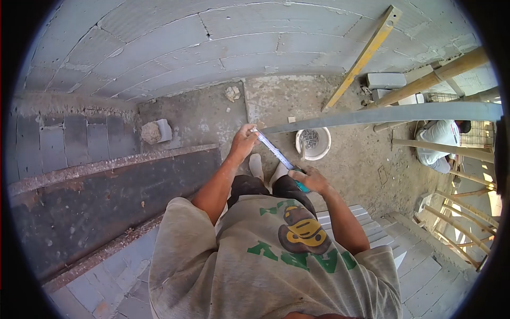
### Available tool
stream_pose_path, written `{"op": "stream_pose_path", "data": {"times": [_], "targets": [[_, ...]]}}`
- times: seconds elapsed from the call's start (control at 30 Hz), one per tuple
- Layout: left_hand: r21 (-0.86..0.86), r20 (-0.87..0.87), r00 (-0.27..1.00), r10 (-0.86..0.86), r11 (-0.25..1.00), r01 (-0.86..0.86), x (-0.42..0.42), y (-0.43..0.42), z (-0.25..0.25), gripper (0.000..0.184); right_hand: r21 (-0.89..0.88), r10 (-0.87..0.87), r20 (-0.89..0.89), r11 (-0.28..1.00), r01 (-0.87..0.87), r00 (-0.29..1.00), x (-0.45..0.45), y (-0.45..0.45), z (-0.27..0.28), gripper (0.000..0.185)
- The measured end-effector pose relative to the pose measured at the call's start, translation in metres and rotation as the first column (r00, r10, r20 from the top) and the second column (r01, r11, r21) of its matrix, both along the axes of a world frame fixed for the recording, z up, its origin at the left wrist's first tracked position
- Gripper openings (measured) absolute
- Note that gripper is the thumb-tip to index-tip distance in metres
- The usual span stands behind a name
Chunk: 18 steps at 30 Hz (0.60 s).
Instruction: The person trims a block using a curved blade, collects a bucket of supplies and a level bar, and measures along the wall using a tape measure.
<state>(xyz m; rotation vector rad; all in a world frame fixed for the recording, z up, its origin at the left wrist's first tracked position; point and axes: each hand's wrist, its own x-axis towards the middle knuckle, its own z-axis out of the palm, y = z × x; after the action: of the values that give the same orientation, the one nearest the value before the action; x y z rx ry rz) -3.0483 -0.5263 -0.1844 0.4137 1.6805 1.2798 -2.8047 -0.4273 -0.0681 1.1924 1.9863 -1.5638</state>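
A tape measure's white blade (273,149) runs between my two hands in front of my legs. My left hand (245,141) pinches its far end, fingers closed. Wrapped in my right hand (311,179) is the teal case of the tape measure (302,187), partly hidden by the fingers. A long grey flat bar (393,115) reaches from close to my left hand out to the right; I cannot tell if the hand touches it. Just beyond the blade, a white bucket (326,144) stands on the floor with small grey pieces and a handle in it.
A yellow spirit level (364,56) leans against the block wall (249,40). Wooden poles (441,74) slant in at the right, where another person (438,139) crouches. A dark board-like surface (111,194) lies at the left. Loose blocks (386,80) sit by the wall.
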Motion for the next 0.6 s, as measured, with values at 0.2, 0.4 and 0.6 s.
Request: {"op": "stream_pose_path", "data": {"times": [0.2,0.4,0.6], "targets": [[-0.214,0.008,0.958,0.285,0.937,-0.277,-0.030,-0.009,0.016,0.058,-0.075,0.091,-0.072,0.993,-0.096,0.993,-0.057,0.011,-0.043,0.063],[-0.253,0.432,0.878,0.204,0.962,-0.099,0.000,0.014,0.024,0.052,-0.030,0.146,-0.117,0.988,-0.150,0.982,-0.113,0.033,-0.057,0.075],[0.056,0.500,0.862,0.084,0.990,-0.129,0.012,0.041,-0.017,0.040,0.035,-0.119,-0.285,0.990,0.135,0.951,-0.125,0.027,-0.093,0.083]]}}
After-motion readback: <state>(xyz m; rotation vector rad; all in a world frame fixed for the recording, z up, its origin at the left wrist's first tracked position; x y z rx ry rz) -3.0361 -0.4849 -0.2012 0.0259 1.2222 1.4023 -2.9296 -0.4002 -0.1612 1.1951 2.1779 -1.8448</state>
